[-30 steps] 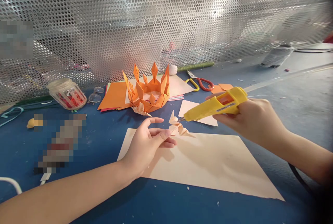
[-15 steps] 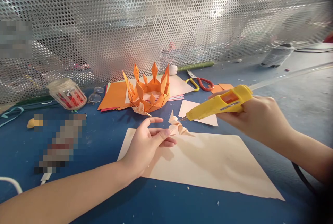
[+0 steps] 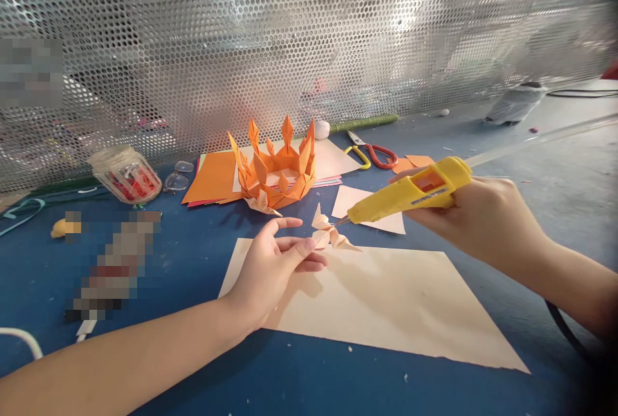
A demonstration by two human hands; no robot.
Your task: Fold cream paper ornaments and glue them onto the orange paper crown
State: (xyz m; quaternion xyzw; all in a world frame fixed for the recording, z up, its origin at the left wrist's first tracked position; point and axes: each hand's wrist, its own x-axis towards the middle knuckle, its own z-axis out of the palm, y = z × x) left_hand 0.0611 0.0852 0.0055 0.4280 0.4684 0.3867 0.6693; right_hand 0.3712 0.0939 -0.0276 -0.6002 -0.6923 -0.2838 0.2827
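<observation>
Between thumb and fingers, my left hand [image 3: 277,261] pinches a small peach folded-paper piece [image 3: 331,232] with several pointed tips. It is held just above the far edge of a large cream sheet [image 3: 386,300]. My right hand [image 3: 487,219] is wrapped round a yellow glue gun [image 3: 410,194], a long clear glue stick [image 3: 541,139] running out of its back. The gun's metal nozzle points left, close to the folds of the peach piece; I cannot tell whether it touches. Behind my left hand stands an orange origami crown [image 3: 277,190], with another peach folded piece [image 3: 261,202] at its front.
Coloured paper sheets [image 3: 212,178] lie under and beside the crown. Red-handled scissors [image 3: 381,155] and a green-wrapped stick [image 3: 364,122] lie farther back. A glass jar [image 3: 126,174] and eyeglasses [image 3: 176,178] are at left. A perforated silver screen [image 3: 290,36] rises behind the blue table [image 3: 193,377].
My right hand has drawn the glue gun slightly to the right, the nozzle shifting a little from the peach piece. My left hand keeps its hold, almost still.
</observation>
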